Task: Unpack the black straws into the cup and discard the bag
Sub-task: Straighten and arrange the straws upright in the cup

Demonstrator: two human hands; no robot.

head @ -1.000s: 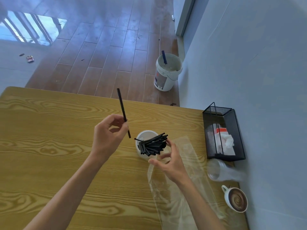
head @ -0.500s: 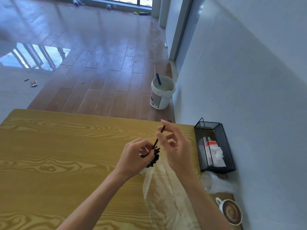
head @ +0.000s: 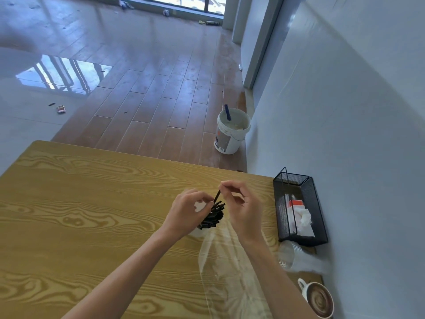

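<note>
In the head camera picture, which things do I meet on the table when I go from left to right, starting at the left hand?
left hand → black straws in the cup → right hand → black mesh basket. The clear bag and the coffee mug lie nearer to the camera, so I leave them out.

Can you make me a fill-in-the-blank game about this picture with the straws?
1. The straws in the cup are ___ in colour.
2. The right hand pinches a single ___.
3. The clear plastic bag lies on the wooden ___.
4. The white bucket stands on the ___.

Missing words: black; straw; table; floor
</note>
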